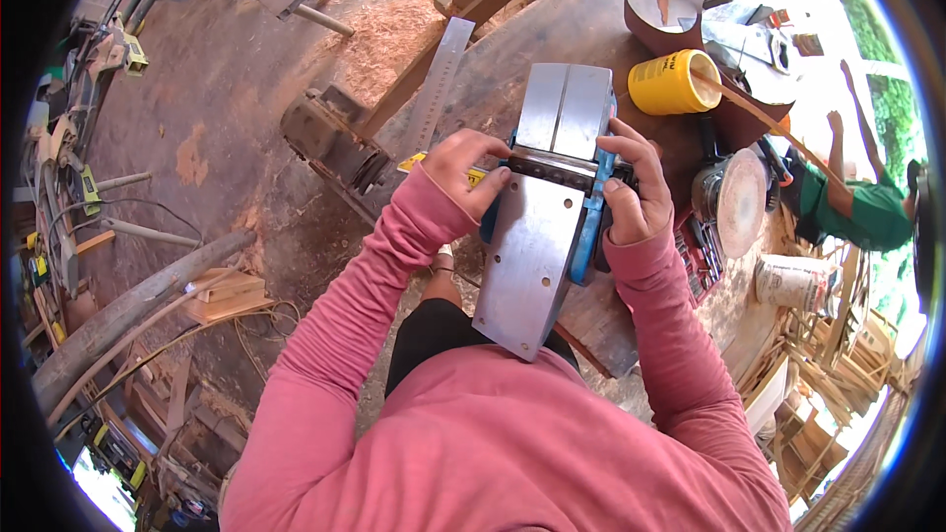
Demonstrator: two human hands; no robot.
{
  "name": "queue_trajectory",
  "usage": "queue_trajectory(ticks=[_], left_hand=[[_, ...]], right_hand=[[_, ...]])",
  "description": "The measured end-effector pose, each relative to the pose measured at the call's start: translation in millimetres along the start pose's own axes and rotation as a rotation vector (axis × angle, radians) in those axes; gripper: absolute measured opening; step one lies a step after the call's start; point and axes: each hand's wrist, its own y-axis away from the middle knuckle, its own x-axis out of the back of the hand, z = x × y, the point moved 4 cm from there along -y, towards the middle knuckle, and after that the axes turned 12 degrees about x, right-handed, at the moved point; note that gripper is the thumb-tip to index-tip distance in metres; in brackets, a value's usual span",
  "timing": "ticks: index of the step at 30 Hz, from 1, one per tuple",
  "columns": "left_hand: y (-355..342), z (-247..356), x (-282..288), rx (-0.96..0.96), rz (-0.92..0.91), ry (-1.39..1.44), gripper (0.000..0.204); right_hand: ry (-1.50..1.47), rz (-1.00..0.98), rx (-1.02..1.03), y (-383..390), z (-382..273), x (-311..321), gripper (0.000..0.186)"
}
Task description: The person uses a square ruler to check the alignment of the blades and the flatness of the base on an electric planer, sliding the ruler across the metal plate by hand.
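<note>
An upturned electric hand planer point(533, 236) with a blue body lies before me, its silvery two-part metal sole facing up. Across the gap in the sole runs the dark cutter drum point(552, 173). My left hand point(463, 169) is closed at the left end of the drum, thumb and fingertips pressed to the planer's edge. On the opposite side, my right hand point(637, 185) curls its fingers and thumb against the blue housing beside the drum. The planer's handle and underside are hidden.
Right of the planer are a yellow tub point(670, 84) with a stick, a round-disc power tool point(741, 205), brown sandpaper point(749, 123) and a whitish bucket point(791, 283). A metal rule point(439, 84) and rusty motor-like machine point(340, 138) lie left. Another person point(859, 202) in green is at right.
</note>
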Motion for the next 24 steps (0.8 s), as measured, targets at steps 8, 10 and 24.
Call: queue_trajectory(ticks=[8,10,24], left_hand=[[11.5,-22.1,-22.7,0.381,-0.089,0.478,0.029],[12.5,-25.7,-26.2,0.421,-0.102,0.52,0.032],[32.6,-7.7,-49.0,0.308,-0.191,0.694,0.069]], right_hand=[[-0.006,0.014,0.018,3.5,2.0,1.4,0.054],[-0.013,0.017,0.009,2.5,-0.1,0.3,0.054],[-0.023,-0.008,0.101,32.1,-7.8,10.6,0.053]])
